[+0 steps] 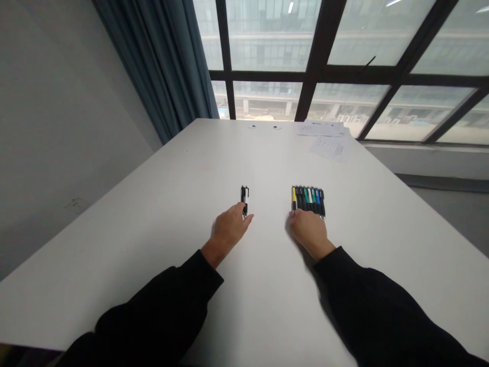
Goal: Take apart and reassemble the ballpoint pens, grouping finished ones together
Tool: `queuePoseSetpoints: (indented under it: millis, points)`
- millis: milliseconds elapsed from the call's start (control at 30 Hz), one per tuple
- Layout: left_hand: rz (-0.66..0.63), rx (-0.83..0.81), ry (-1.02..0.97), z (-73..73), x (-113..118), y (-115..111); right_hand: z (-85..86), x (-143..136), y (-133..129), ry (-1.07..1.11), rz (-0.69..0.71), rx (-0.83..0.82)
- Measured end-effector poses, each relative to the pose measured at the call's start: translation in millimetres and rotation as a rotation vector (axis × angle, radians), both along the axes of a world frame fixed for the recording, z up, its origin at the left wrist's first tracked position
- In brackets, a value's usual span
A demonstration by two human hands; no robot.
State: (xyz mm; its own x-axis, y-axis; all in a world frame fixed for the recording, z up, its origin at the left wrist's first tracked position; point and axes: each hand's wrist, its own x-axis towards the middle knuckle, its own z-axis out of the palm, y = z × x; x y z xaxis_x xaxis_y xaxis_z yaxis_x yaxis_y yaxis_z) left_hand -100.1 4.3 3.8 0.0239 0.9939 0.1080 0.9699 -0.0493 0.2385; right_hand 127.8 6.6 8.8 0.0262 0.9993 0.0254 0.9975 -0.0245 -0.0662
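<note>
Two pens lie side by side on the white table, a black pen (pixel 242 193) and a white-and-black pen (pixel 246 196). My left hand (pixel 229 224) reaches them from the left, its fingertips against the black one and its thumb spread apart at their lower ends. To the right, a tight row of several pens (pixel 311 199) has yellow, black, green, white and blue barrels. At the row's near left end is my right hand (pixel 308 229), thumb and fingers closed around the lower end of the yellow pen (pixel 294 196). The hand itself covers the ends of some neighbouring pens.
Sheets of paper (pixel 328 140) lie at the far right of the white table (pixel 160 219). Two small cable holes (pixel 263 127) show near its back edge. Beyond are a blue curtain (pixel 164 66) and dark-framed windows (pixel 313 51); a wall stands on the left.
</note>
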Motion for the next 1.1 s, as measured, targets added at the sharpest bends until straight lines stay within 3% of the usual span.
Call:
queuePoseSetpoints:
  millis: [233, 500, 667, 833, 1000, 1100]
  points:
    - [-0.020, 0.033, 0.057, 0.7, -2.4, -0.1, 1.2, 0.3, -2.3, 0.004, -0.005, 0.032]
    - [-0.090, 0.106, 0.131, 4.6, -1.9, -1.1, -1.0, -0.4, -19.1, 0.019, 0.219, 0.051]
    - [-0.136, 0.166, 0.120, 0.0, -0.1, 1.0, -4.5, 4.4, -19.7, 0.058, 0.268, 0.074]
    - [-0.235, 0.161, 0.135, -7.2, -2.3, 1.1, -11.5, 16.7, -18.5, 0.414, 0.302, 0.168]
    - [-0.508, 0.176, -0.088, -9.8, 4.6, -17.2, -14.5, 38.0, -32.2, 0.783, 0.326, 0.218]
    - [-0.541, 0.080, -0.313, -4.5, 10.1, -29.0, -11.2, 51.4, -46.1, 0.992, 0.269, 0.075]
